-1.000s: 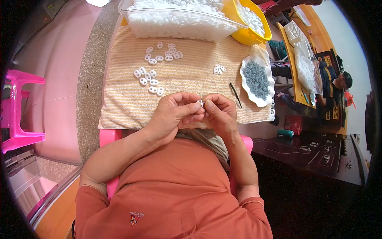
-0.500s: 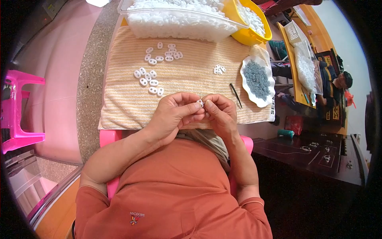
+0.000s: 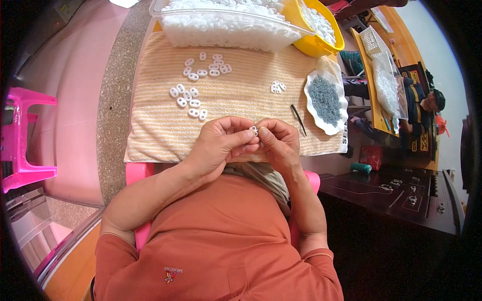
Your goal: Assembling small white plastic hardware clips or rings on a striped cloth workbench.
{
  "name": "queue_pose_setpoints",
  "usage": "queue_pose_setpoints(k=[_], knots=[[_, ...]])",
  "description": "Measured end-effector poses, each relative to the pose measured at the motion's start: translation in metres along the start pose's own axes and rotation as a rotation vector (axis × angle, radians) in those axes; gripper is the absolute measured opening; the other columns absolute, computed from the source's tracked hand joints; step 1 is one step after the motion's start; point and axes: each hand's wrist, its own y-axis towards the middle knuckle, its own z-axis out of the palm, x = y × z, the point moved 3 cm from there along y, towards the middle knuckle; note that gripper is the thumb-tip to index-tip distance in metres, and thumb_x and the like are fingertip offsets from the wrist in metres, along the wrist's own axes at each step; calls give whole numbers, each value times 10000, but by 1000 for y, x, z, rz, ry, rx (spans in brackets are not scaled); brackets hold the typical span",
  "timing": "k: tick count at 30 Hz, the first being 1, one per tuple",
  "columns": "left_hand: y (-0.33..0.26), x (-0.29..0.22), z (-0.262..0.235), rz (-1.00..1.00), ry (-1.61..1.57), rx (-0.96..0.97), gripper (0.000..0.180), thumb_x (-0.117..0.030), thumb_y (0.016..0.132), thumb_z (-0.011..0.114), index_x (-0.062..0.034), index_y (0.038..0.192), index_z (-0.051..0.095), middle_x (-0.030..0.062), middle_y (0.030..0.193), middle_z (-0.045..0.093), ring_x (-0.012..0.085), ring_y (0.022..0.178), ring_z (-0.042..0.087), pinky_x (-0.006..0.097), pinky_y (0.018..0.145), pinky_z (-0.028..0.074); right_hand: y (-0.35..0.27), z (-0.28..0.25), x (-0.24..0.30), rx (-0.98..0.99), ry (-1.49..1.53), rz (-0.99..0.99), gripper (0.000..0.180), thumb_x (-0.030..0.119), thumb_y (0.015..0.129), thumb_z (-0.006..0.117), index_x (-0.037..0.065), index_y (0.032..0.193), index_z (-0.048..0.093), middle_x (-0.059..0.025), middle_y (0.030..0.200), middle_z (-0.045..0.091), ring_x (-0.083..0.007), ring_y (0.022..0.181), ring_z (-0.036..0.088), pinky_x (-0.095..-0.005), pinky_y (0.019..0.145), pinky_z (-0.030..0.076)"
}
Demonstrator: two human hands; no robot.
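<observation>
A small white plastic piece (image 3: 254,130) is pinched between my two hands just past the near edge of the towel. My left hand (image 3: 227,139) grips it with thumb and forefinger, the other fingers curled beneath. From the other side, the thumb and fingertips of my right hand (image 3: 279,142) press against the same piece, covering part of it. Ahead and to the left lie white oval two-hole pieces (image 3: 194,103) in loose groups. Smaller white pieces (image 3: 276,87) sit beyond my right hand. A thin black tool (image 3: 298,120) rests to the right of my fingers.
A striped towel (image 3: 155,135) covers the table. At the back stand a clear bin (image 3: 226,35) and a yellow basin (image 3: 306,46), both full of white pieces. A scalloped white dish (image 3: 343,108) holds small grey parts. Another person (image 3: 427,103) sits at the far right; a pink stool (image 3: 30,175) stands left.
Both hands stay in the same place, still pinching the white piece, whose visible part looks slightly turned. The things on the table appear shifted by a few pixels.
</observation>
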Motion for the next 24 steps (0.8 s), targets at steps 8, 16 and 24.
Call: queue_pose_setpoints(k=[8, 16, 24], knots=[[-2, 0, 1, 28, 44, -17, 173, -18, 879, 629, 10, 1045, 592, 90, 944, 662, 144, 824, 667, 257, 767, 580, -1, 1, 3, 6, -79, -56, 101, 83, 903, 622, -14, 896, 649, -43, 812, 668, -84, 732, 616, -217, 668, 506], [-4, 3, 2, 170, 217, -55, 151, -23, 877, 639, 28, 1015, 606, 90, 904, 666, 125, 779, 651, 246, 734, 556, -3, 1, 6, 14, -231, -98, 70, 31, 893, 626, -35, 880, 647, -55, 853, 656, -87, 758, 598, -212, 690, 486], [2, 6, -2, 159, 189, -16, 150, -28, 883, 632, 21, 1021, 601, 79, 906, 666, 117, 788, 646, 239, 737, 551, 1, -2, 9, 26, -284, -82, 100, 31, 904, 606, -32, 953, 667, -52, 823, 675, -96, 760, 630, -228, 705, 514]])
